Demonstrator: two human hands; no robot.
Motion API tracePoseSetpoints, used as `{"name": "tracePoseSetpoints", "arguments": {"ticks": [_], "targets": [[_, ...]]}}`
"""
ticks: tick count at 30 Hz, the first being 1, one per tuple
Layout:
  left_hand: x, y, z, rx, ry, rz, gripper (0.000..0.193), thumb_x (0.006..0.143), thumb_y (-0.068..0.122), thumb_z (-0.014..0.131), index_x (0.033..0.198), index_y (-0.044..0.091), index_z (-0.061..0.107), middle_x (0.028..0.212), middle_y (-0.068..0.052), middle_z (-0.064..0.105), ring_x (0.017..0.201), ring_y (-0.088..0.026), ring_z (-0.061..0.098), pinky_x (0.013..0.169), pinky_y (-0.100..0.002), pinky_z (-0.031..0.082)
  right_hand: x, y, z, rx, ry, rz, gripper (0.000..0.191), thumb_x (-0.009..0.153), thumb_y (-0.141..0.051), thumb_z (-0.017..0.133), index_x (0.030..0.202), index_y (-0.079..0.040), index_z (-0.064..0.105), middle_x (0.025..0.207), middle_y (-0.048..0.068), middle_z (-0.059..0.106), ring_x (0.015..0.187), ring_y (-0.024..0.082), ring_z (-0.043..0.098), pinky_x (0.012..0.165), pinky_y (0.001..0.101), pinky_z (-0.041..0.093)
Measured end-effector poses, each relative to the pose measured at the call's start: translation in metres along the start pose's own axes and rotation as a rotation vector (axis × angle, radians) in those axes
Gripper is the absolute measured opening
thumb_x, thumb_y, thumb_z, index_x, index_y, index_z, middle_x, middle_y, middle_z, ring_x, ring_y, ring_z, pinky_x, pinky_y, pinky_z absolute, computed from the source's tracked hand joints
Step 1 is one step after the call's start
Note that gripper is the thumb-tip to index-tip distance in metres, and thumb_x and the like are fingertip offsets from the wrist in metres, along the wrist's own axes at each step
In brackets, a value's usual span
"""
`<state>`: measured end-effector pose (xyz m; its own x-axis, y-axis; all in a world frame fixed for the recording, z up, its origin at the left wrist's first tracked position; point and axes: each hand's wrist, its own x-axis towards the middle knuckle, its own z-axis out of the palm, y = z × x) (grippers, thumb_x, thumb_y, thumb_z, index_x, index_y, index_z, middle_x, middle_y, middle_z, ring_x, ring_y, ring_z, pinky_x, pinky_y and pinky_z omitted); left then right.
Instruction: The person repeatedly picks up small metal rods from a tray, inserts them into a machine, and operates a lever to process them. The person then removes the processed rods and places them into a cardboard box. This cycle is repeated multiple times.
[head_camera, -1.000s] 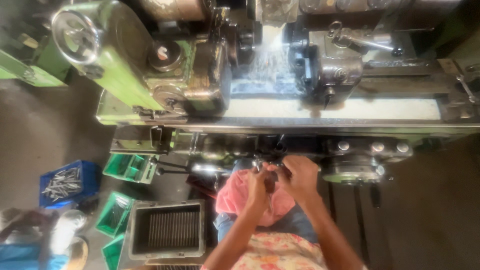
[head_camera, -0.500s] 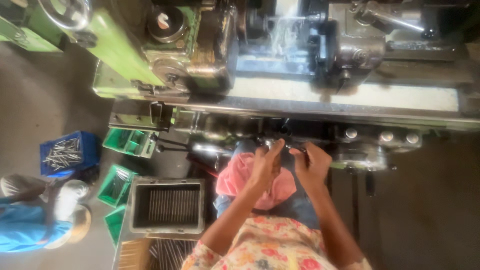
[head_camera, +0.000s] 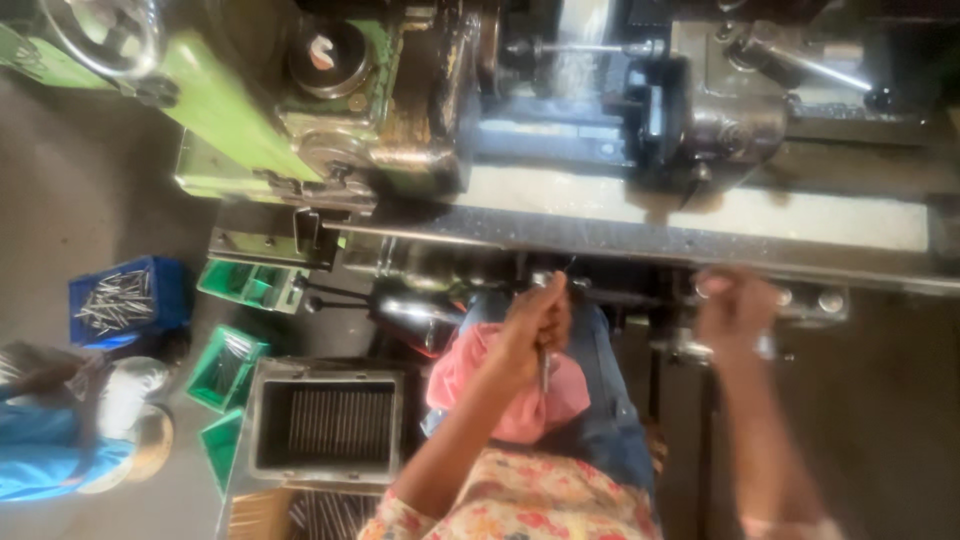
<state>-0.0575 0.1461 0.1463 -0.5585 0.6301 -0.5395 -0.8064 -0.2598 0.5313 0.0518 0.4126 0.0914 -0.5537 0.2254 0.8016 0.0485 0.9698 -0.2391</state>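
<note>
Gripping a thin metal rod (head_camera: 544, 372) upright over pink cloth (head_camera: 520, 392), left hand (head_camera: 537, 322) was fisted; right hand (head_camera: 735, 305), three o'clock, blurred, grip indeterminable.

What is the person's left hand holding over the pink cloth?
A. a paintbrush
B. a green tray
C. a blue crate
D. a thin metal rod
D: the left hand grips a thin metal rod that hangs down over the pink cloth.

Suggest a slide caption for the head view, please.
Seated at a green lathe, the left hand grips a thin metal rod; the right hand reaches forward.
</note>
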Motion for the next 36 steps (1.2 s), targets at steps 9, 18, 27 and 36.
{"name": "tracePoseSetpoints", "arguments": {"ticks": [9, 18, 27, 36], "targets": [[0.182, 0.123, 0.037, -0.031, -0.159, 0.183, 0.030, 0.091, 0.026, 0.073, 0.112, 0.007, 0.065, 0.101, -0.007, 0.064, 0.096, -0.021, 0.062, 0.084, -0.036, 0.052, 0.199, 0.203, 0.032, -0.804, -0.372, -0.156, 0.055, 0.098, -0.063, 0.052, 0.091, -0.010, 0.066, 0.085, 0.005, 0.062, 0.081, 0.019, 0.063, 0.066, 0.0307, 0.050], [0.388, 0.156, 0.092, -0.109, 0.087, 0.507, 0.024, 0.090, 0.018, 0.069, 0.111, 0.007, 0.063, 0.102, -0.006, 0.063, 0.095, -0.020, 0.059, 0.080, -0.036, 0.047, 0.257, 0.225, 0.090, -0.842, -1.006, 0.489, 0.037, 0.083, -0.040, 0.076, 0.103, -0.009, 0.080, 0.097, 0.016, 0.079, 0.086, 0.033, 0.076, 0.068, 0.0425, 0.058], [0.417, 0.178, 0.085, 0.047, 0.104, 0.855, 0.017, 0.094, 0.013, 0.063, 0.110, 0.008, 0.065, 0.099, -0.003, 0.063, 0.089, -0.016, 0.059, 0.075, -0.029, 0.049, 0.223, 0.235, 0.102, -0.851, -0.758, 0.613, 0.026, 0.083, -0.030, 0.078, 0.088, -0.005, 0.081, 0.089, 0.019, 0.079, 0.081, 0.034, 0.077, 0.071, 0.0422, 0.059], [0.436, 0.155, 0.059, 0.209, 0.112, 0.829, 0.035, 0.091, 0.004, 0.065, 0.125, 0.007, 0.060, 0.110, -0.009, 0.061, 0.092, -0.018, 0.060, 0.078, -0.030, 0.050, 0.178, 0.235, 0.106, -0.847, -0.655, 0.498, 0.030, 0.072, -0.031, 0.082, 0.090, -0.006, 0.079, 0.088, 0.019, 0.076, 0.080, 0.036, 0.075, 0.069, 0.0427, 0.059]]}}
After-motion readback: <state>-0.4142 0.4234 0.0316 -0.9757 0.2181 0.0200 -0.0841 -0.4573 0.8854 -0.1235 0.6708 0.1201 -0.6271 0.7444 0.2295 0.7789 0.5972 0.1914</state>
